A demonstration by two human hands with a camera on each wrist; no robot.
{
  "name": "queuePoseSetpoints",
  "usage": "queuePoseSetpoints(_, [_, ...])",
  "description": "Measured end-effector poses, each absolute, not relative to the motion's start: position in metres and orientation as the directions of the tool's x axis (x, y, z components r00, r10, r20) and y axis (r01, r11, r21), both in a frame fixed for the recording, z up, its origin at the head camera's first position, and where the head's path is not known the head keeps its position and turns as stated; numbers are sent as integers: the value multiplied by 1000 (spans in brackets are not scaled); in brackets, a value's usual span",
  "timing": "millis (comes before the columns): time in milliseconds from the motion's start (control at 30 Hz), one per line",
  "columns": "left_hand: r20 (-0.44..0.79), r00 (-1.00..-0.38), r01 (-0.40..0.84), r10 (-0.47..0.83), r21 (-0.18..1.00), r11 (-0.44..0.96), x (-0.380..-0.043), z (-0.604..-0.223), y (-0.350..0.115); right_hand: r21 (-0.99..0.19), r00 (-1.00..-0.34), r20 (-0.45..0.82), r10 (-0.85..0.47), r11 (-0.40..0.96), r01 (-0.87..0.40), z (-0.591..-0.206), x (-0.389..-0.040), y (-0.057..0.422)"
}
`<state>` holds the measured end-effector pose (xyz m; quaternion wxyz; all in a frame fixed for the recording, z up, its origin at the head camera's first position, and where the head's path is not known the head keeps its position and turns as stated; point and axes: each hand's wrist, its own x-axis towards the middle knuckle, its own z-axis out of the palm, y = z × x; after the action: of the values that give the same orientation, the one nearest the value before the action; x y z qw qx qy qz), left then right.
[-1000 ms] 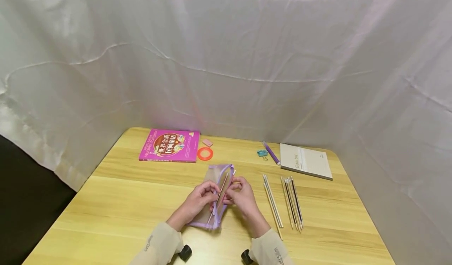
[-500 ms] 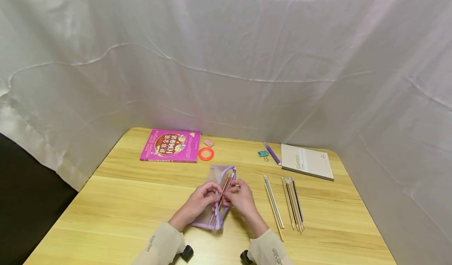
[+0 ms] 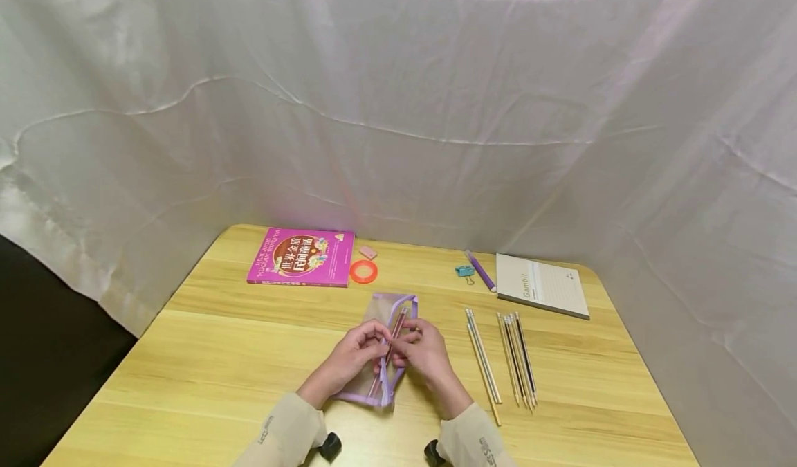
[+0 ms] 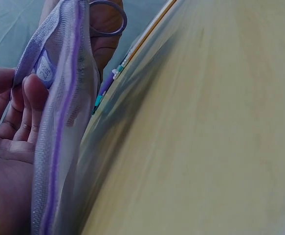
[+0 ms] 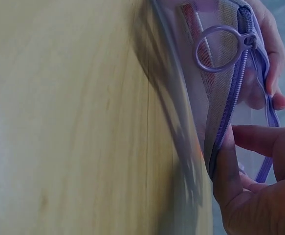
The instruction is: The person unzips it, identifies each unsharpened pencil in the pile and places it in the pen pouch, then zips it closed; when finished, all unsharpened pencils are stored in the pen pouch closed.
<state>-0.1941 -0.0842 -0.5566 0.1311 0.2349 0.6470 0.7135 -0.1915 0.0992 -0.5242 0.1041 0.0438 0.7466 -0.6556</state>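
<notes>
A see-through mesh pencil case (image 3: 360, 386) with purple trim stands between my hands in the head view, its zipped mouth spread open. Reddish pencils (image 3: 399, 323) lie lengthwise inside it. My left hand (image 3: 355, 351) pinches one rim of the mouth between thumb and finger; in the left wrist view that rim's purple zip (image 4: 66, 93) runs beside the fingers. On the opposite rim, my right hand (image 3: 426, 351) grips the zip edge, thumb on the inner side in the right wrist view. A purple ring pull (image 5: 216, 49) hangs from the zip.
To the right lie several loose pencils (image 3: 517, 360) and a smaller pencil group (image 3: 482, 356). Farther back are a pink book (image 3: 301, 256), an orange tape ring (image 3: 363, 271), a pink eraser (image 3: 368, 252), a teal binder clip (image 3: 464, 271), a purple pen (image 3: 481, 271) and a notebook (image 3: 542, 285).
The reddish pencils have shifted inside the case and now lie closer together along its mouth. Both hands stay nearly in place on the rims.
</notes>
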Motion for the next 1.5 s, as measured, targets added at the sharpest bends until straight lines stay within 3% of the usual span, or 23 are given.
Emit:
queuePoseSetpoints(433, [163, -853, 122, 496, 986, -114, -196, -552, -83, -971, -976, -202, -79, 147, 189, -517, -193, 103])
queuePoseSetpoints(733, [124, -878, 77, 461, 990, -119, -193, -559, -86, -974, -991, -134, 16, 180, 135, -497, -191, 144])
queuePoseSetpoints(1100, [100, -893, 38, 439, 988, -147, -192, -565, -87, -862, -981, -52, 188, 487, 139, -505, -197, 237])
queuePoseSetpoints(1500, [86, -880, 2, 467, 984, -177, -190, -571, -86, -765, -989, -51, 135, 632, 126, -521, -200, 248])
